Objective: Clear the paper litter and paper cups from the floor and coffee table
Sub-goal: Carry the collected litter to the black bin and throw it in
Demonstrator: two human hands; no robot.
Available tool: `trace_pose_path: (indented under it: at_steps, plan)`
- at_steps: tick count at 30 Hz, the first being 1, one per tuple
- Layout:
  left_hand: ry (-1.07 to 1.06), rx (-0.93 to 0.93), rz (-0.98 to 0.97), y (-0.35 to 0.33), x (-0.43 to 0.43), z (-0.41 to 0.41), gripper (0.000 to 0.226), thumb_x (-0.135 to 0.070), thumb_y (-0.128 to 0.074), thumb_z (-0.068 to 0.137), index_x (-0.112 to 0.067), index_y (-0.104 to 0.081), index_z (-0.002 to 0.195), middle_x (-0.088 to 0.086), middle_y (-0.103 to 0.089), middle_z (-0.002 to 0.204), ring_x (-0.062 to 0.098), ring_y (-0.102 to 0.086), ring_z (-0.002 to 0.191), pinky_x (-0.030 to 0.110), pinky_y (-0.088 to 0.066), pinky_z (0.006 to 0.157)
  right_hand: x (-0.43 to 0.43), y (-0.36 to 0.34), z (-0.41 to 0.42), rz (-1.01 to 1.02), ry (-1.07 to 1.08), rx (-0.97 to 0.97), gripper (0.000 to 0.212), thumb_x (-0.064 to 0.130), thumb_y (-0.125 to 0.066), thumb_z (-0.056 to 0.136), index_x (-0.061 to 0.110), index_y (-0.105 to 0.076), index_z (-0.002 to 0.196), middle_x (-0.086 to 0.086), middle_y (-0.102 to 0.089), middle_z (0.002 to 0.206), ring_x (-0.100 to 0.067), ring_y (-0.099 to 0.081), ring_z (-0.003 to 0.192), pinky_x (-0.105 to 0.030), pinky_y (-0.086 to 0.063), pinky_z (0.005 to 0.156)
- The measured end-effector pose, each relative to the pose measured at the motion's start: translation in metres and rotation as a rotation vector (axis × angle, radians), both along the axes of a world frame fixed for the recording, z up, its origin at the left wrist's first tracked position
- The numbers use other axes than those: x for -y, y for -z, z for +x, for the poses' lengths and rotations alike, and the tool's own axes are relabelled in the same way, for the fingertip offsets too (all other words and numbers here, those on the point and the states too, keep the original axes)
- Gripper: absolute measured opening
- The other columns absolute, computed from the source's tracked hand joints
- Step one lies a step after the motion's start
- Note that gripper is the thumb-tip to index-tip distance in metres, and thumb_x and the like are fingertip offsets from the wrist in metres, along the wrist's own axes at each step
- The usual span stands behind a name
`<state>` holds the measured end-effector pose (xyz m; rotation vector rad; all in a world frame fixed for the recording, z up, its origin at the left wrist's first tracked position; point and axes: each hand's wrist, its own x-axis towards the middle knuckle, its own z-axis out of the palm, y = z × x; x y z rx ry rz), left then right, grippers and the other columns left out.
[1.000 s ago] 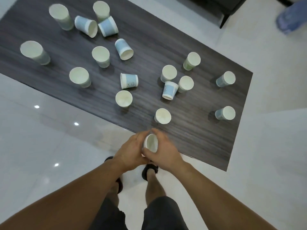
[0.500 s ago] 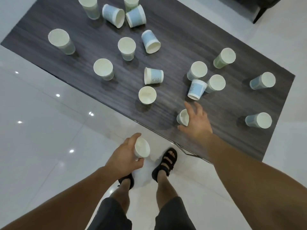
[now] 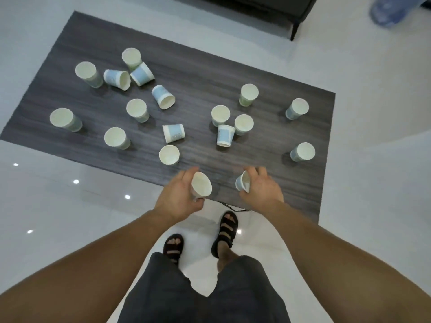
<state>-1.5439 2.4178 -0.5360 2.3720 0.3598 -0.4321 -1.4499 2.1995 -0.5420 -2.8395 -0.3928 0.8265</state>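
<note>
The right hand (image 3: 262, 186) has lifted its cup (image 3: 242, 181) off the table (image 3: 268, 136); the left hand (image 3: 179, 194) grips another cup (image 3: 201, 186) over the table's near edge.

Dark grey-brown coffee table (image 3: 268, 73), streaked with fine wood grain. Glossy white floor (image 3: 58, 217), dotted with small bright light reflections. Paper cups: cream-white inside, pale blue band with white rims on the tipped ones, as on the near-centre tipped cup (image 3: 173, 133) and the far-left tipped cup (image 3: 116, 79). Pale green sides on the far upright cup (image 3: 248, 94). White interior on the cup in the left hand (image 3: 201, 186); blue side, white lining on the cup in the right hand (image 3: 243, 182). Dark grey shorts (image 3: 205, 290). Black strapped sandals (image 3: 225, 230). Blurred blue object (image 3: 388, 10), far right corner.
</note>
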Motion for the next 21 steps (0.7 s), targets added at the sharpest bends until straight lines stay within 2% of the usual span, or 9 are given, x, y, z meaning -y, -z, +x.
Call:
trace_pose_path:
  at_steps: [3,8,12,16,21]
  plan:
    - [0.128,0.045,0.015,-0.040,0.014,0.010,0.082,-0.033,-0.074,0.072,-0.024,-0.034,0.143,0.002,-0.049,0.136,0.025,-0.047,0.123,0.041,-0.043,0.098,0.024,-0.047,-0.022,0.009,0.097,0.069,0.058,0.031,-0.065,0.081,0.026,-0.039,0.133,-0.006,-0.041,0.128,-0.031,-0.054,0.106,-0.035,-0.042,0.073]
    - [0.363,0.189,0.022,-0.099,0.045,0.009,0.077,-0.031,-0.071,0.074,-0.021,-0.036,0.142,0.006,-0.052,0.136,0.029,-0.049,0.122,0.036,-0.041,0.094,0.061,-0.115,-0.080,-0.002,0.309,0.177,0.063,0.033,-0.066,0.081,0.028,-0.036,0.136,-0.007,-0.042,0.128,-0.033,-0.053,0.107,-0.035,-0.040,0.074]
    - [0.562,0.235,0.024,-0.140,0.091,-0.006,0.080,-0.033,-0.073,0.073,-0.025,-0.034,0.142,0.004,-0.050,0.136,0.026,-0.049,0.122,0.037,-0.042,0.096,0.099,-0.154,-0.150,-0.006,0.465,0.278,0.058,0.038,-0.064,0.081,0.027,-0.037,0.132,-0.005,-0.043,0.124,-0.031,-0.056,0.102,-0.035,-0.043,0.073]
    - [0.721,0.246,0.022,-0.163,0.140,-0.027,0.085,-0.031,-0.074,0.073,-0.026,-0.030,0.145,0.004,-0.043,0.139,0.025,-0.046,0.125,0.039,-0.041,0.101,0.139,-0.168,-0.217,0.012,0.616,0.270,0.064,0.043,-0.065,0.081,0.026,-0.038,0.136,-0.005,-0.046,0.124,-0.030,-0.059,0.100,-0.036,-0.049,0.077]
    - [0.985,0.314,0.031,-0.186,0.244,-0.082,0.085,-0.034,-0.071,0.073,-0.027,-0.027,0.146,0.002,-0.042,0.136,0.023,-0.049,0.121,0.034,-0.043,0.094,0.228,-0.178,-0.325,0.037,0.916,0.283,0.072,0.044,-0.064,0.081,0.030,-0.031,0.144,-0.003,-0.043,0.132,-0.028,-0.058,0.105,-0.033,-0.046,0.079]
